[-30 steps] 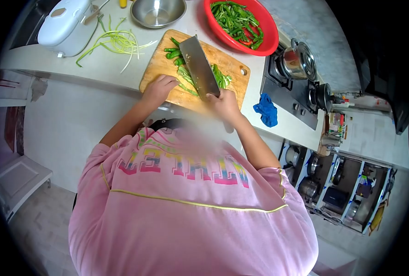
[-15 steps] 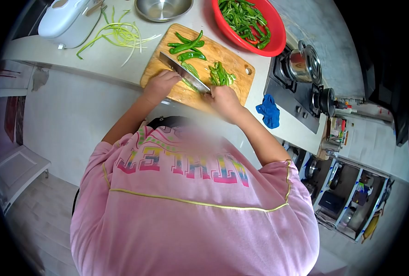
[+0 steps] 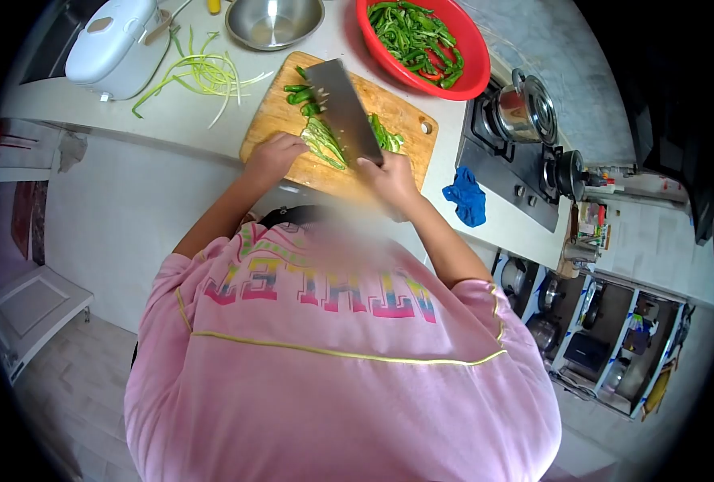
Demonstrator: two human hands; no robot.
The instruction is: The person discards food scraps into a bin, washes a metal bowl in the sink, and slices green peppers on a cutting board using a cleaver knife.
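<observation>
My right hand (image 3: pixel 390 178) grips the handle of a cleaver (image 3: pixel 343 108), its broad blade raised and turned flat over the wooden cutting board (image 3: pixel 272 112). Bits of pepper stick to the blade. My left hand (image 3: pixel 275 157) has its fingers bent together at the left end of some sliced green pepper (image 3: pixel 322 145) on the board. Whole green peppers (image 3: pixel 299 96) lie behind the slices, partly covered by the blade. More cut pepper (image 3: pixel 387 136) sits to the right of the cleaver, also partly hidden.
A red basin (image 3: pixel 479 72) of cut green peppers stands behind the board, beside a steel bowl (image 3: pixel 275 28). Scallions (image 3: pixel 212 76) and a white appliance (image 3: pixel 112 48) are at left. On the right are a blue cloth (image 3: pixel 467 197) and a stove (image 3: pixel 509 189) with a pot (image 3: pixel 521 108).
The cleaver has risen from the pepper and tilted so its flat side shows. The slices beneath it have spread apart on the board. My left hand has shifted slightly left.
</observation>
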